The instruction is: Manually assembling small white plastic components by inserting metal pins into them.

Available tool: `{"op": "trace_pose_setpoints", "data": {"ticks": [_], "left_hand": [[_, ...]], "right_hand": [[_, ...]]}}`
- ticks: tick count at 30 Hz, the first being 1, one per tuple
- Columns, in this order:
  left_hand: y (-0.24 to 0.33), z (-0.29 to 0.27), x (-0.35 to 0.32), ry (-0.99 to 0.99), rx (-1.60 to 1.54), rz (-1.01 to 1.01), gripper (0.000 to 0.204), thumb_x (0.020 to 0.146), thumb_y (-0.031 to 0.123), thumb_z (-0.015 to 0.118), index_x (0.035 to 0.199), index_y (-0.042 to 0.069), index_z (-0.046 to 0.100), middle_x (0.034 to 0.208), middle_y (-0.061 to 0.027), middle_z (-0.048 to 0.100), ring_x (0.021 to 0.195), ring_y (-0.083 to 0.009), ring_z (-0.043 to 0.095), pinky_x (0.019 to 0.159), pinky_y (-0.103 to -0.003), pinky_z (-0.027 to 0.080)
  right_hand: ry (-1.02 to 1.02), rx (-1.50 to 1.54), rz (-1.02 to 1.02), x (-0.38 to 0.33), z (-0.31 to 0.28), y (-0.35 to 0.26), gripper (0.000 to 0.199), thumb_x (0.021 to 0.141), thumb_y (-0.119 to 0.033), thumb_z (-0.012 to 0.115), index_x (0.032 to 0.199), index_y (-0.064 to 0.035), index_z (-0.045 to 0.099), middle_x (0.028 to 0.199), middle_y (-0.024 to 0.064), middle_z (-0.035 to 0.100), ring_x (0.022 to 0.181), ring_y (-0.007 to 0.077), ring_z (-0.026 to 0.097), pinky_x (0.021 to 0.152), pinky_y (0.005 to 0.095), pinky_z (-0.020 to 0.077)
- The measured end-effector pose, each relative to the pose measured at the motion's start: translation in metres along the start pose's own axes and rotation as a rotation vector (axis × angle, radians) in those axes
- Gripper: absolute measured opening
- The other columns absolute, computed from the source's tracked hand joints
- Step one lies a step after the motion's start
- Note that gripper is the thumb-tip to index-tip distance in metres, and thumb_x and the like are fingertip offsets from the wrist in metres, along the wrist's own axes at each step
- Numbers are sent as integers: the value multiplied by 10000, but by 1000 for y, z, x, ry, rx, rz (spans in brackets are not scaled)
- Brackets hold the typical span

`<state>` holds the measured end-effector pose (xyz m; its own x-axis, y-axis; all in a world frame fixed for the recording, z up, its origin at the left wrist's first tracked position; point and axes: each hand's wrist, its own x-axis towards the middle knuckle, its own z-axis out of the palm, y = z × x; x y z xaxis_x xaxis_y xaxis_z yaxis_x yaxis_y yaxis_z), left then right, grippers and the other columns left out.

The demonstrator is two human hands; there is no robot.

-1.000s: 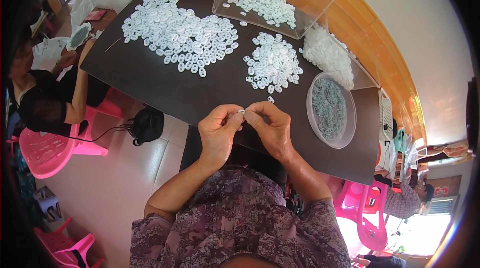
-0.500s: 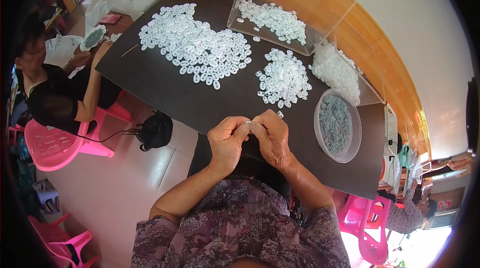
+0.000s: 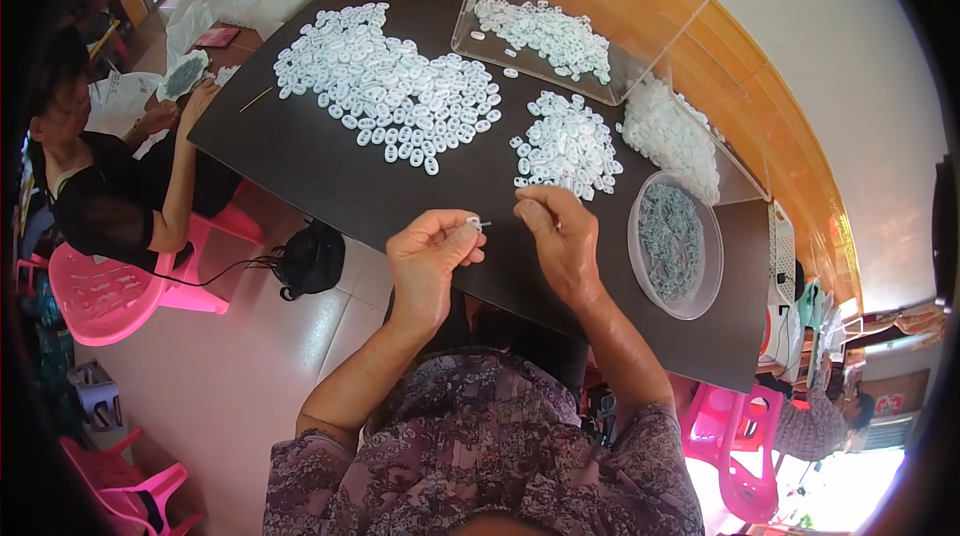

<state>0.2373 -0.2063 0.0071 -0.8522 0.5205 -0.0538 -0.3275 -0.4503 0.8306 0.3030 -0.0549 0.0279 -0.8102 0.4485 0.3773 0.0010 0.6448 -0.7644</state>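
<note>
A small white piece (image 3: 473, 222) is being pinched by the left hand (image 3: 425, 256), its thin pin (image 3: 487, 224) being pointed rightward to the curled right hand (image 3: 563, 241), held apart, whose grip cannot be told.

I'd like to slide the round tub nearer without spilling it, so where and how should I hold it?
Probably by the left part of the rim of the round tub, coming from the left with the right hand, which is nearest. The tub is open-topped, that rim is exposed, and the grey-green pieces lie inside; the white heap crowds its far edge.
</note>
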Motion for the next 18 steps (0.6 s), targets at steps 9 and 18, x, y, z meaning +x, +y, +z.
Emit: {"op": "trace_pose_setpoints", "data": {"ticks": [9, 18], "left_hand": [[10, -6, -2, 63, -1, -14, 122, 848, 52, 624, 920, -45, 631, 779, -101, 642, 632, -134, 589, 590, -231, 466], [2, 3, -1, -6, -17, -75, 140, 849, 88, 639, 908, -39, 638, 768, -97, 645, 616, -129, 586, 586, -225, 457]], "right_hand": [[203, -302, -68, 7, -56, 25, 55, 744, -28, 630, 795, -31, 650, 762, 116, 627, 738, 292, 590, 659, 361, 458], [141, -551, -139, -10, -45, 41, 77, 718, -60, 672, 788, -71, 643, 699, 88, 564, 706, 280, 545, 617, 390, 420]]}}
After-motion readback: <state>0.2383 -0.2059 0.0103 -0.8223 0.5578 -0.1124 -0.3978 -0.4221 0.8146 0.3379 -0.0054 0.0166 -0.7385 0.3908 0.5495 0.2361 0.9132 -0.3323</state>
